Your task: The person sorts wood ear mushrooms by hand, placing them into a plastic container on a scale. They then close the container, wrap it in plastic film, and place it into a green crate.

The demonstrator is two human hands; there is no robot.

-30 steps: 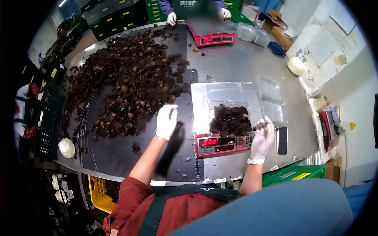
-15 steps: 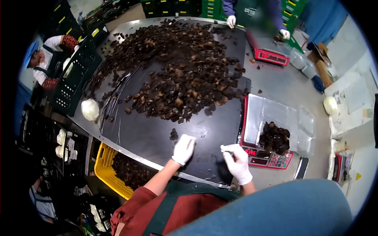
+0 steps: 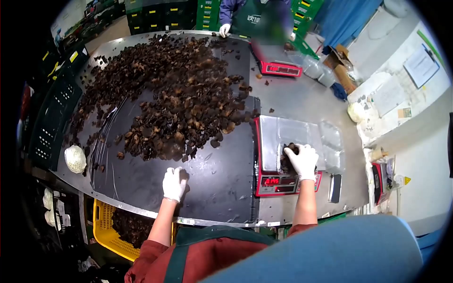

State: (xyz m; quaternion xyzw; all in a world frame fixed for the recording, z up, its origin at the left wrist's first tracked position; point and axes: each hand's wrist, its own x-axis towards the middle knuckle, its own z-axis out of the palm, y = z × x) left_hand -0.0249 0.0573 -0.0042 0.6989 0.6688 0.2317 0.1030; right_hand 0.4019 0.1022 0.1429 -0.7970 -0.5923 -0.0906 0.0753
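My right hand (image 3: 304, 162), in a white glove, curls its thumb and fingers round a clump of dark wood ear mushrooms (image 3: 286, 162) on the scale. The hand covers much of that clump. Under it is the clear plastic and pan of a red digital scale (image 3: 264, 187), with red digits lit. My left hand (image 3: 175, 184), also gloved, is low over the black table mat (image 3: 222, 188), just below the big mushroom pile (image 3: 179, 113). Its fingers are bent downward, and whatever lies under them is hidden.
Clear plastic trays (image 3: 332, 153) and a dark flat device (image 3: 334, 188) sit right of the scale. A yellow basket (image 3: 106, 236) of mushrooms stands below the table edge. A white netted bundle (image 3: 75, 159) lies at left. Across the table, a co-worker's gloved hand (image 3: 224, 30) is near another red scale (image 3: 281, 70).
My right hand has moved from the mat's edge onto the mushrooms on the scale. My left hand covers the spot near the small loose mushroom piece. The view has swung right.
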